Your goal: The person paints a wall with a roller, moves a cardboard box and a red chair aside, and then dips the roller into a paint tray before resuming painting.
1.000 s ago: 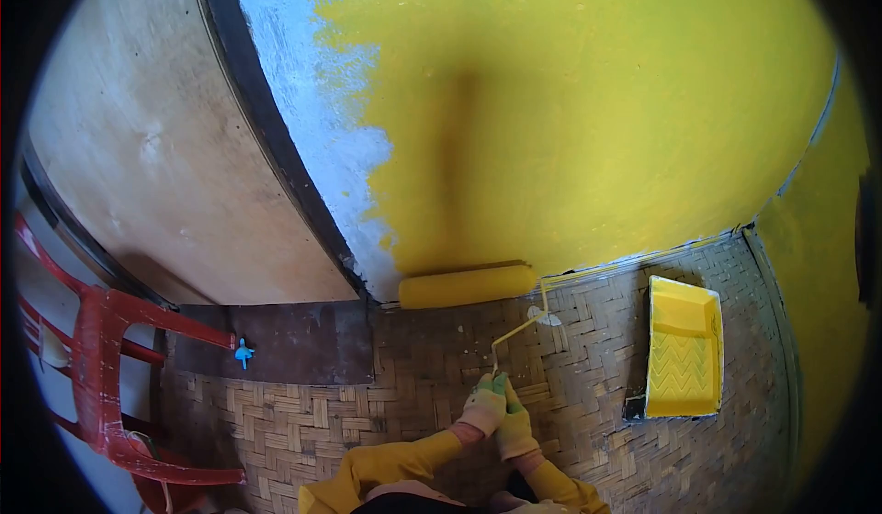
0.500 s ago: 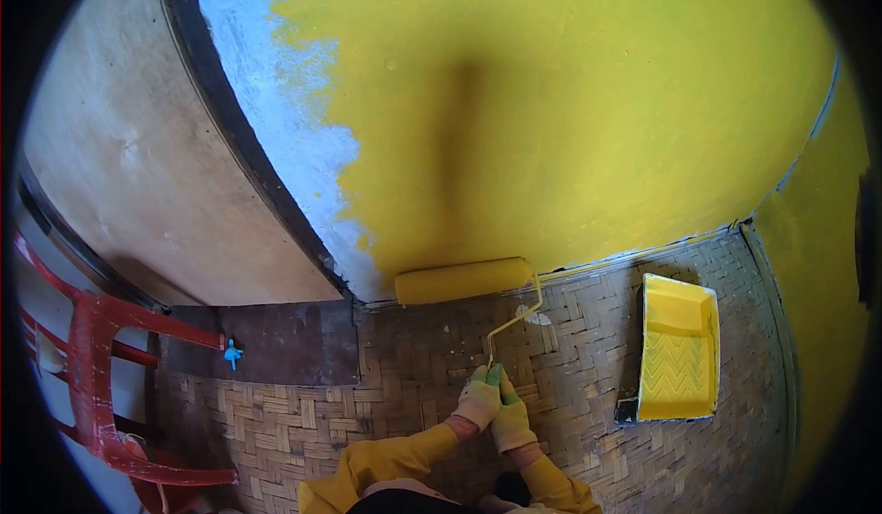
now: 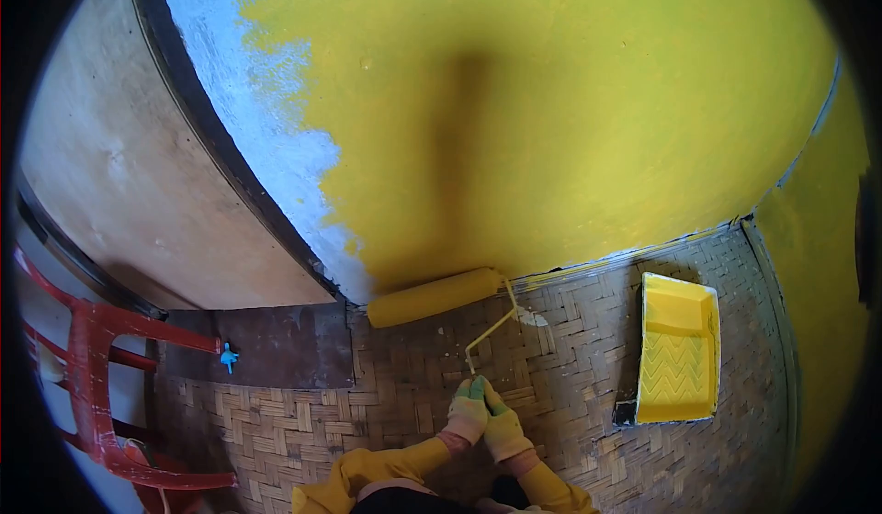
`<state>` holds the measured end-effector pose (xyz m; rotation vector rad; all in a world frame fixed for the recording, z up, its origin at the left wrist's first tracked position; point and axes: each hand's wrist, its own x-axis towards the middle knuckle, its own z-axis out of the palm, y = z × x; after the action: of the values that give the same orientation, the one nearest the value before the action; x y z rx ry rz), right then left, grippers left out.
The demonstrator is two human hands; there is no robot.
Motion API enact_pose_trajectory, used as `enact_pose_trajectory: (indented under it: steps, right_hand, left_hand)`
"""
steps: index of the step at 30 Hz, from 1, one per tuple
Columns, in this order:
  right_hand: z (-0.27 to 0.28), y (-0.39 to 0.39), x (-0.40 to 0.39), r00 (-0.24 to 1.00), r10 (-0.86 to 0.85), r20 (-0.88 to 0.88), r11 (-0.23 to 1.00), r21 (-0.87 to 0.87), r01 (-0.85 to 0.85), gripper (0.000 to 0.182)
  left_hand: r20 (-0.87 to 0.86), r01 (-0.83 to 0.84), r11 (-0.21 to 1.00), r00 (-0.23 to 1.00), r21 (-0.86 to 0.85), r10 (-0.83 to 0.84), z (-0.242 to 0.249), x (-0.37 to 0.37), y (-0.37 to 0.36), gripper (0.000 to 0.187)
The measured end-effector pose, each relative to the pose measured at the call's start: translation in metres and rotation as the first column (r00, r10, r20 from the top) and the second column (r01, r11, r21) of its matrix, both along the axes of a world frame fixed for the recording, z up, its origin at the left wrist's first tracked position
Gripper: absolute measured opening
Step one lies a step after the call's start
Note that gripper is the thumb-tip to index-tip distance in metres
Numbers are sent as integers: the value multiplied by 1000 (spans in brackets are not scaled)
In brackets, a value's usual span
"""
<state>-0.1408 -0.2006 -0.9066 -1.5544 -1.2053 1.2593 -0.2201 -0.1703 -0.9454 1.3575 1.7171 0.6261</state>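
Observation:
Both hands are wrapped around the grip of a paint roller at the lower middle of the view. My left hand and my right hand wear pale gloves with green fingertips and press close together, hiding most of the handle. From them a bent yellow wire frame runs up to the roller's right end. The yellow-coated sleeve lies at the foot of the wall, its left end tilted down toward the floor. Yellow paint covers most of that wall, and a ragged pale-blue strip shows along its left side.
A yellow paint tray with a ridged slope sits on the woven bamboo floor to the right. At the left stands a scratched red plastic chair. A small blue object lies beside its leg. A beige panel borders the wall.
The roller has shifted left and down toward me, and its sleeve slants more. My two hands have moved slightly left and down with it, still gripping the handle.

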Motion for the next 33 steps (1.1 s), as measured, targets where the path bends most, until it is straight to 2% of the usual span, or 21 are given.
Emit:
enact_pose_trajectory:
  steps: [1, 2, 4, 7, 10, 14, 16, 17, 19, 23, 25, 26, 27, 29, 30, 32, 33]
  right_hand:
    - [-2, 4, -2, 999, 31, -9, 999, -41, -31, 45]
    - [-6, 6, -8, 999, 30, -19, 999, -44, -30, 45]
    - [-13, 5, -9, 981, -34, -189, 998, -61, 23, 46]
    - [-10, 5, -8, 967, -40, -252, 993, -116, 11, 46]
    - [-8, 6, -4, 978, -11, -209, 997, -81, -7, 46]
    - [9, 8, -4, 981, 4, -192, 997, -77, -19, 47]
    - [-6, 8, -4, 976, 3, -220, 994, -108, -27, 47]
    - [-8, 7, -5, 975, 4, -221, 994, -103, -27, 47]
    - [-11, 5, -8, 964, -67, -257, 987, -160, 26, 47]
    - [-12, 4, -18, 938, -81, -338, 996, -73, 60, 48]
    - [-7, 6, -22, 875, -141, -463, 989, -95, 110, 48]
    - [-5, 8, -22, 847, -147, -510, 987, -127, 95, 47]
    - [-6, 7, -23, 853, -121, -508, 990, -119, 70, 47]
    - [-12, -2, -23, 927, -86, -364, 996, -47, 74, 47]
    - [-7, -6, -24, 931, -73, -358, 997, -41, 62, 47]
    - [8, -17, -29, 997, 8, -78, 1000, 22, -6, 47]
    - [12, -18, -34, 997, 15, -76, 1000, 28, -13, 47]
  left_hand:
    - [-25, -12, 1000, 1000, -24, 11, -11, -3, 4, 48]
    - [-35, -11, 1000, 999, -27, 10, 0, -9, 7, 48]
    - [-27, 1, 984, 1000, -178, -6, 32, -7, 14, 48]
    - [-97, -32, 965, 995, -260, 7, 30, -4, 19, 48]
    - [-63, 17, 987, 998, -158, -28, 47, -3, 13, 49]
    - [22, -73, 971, 997, -229, 80, 49, -4, 16, 49]
    - [-39, 15, 958, 999, -287, -27, 23, -6, 22, 44]
    - [-41, 14, 959, 999, -282, -27, 11, -7, 21, 44]
    - [-146, 113, 974, 979, -197, -143, -9, -7, 17, 36]
    - [-193, 158, 976, 964, -147, -185, 13, -14, 19, 32]
    - [-211, 236, 938, 933, -252, -292, 16, -15, 25, 34]
    - [-214, 211, 946, 940, -244, -265, 14, -17, 22, 34]
    - [-186, 182, 968, 959, -171, -213, 8, -17, 14, 33]
    - [-116, 125, 992, 985, -23, -127, 2, -16, 3, 33]
    - [-110, 114, 993, 987, -17, -115, 15, -17, -3, 33]
    - [47, -81, 997, 996, 12, 81, 39, -23, -19, 34]
    - [50, -88, 996, 995, 18, 87, 31, -29, -18, 34]
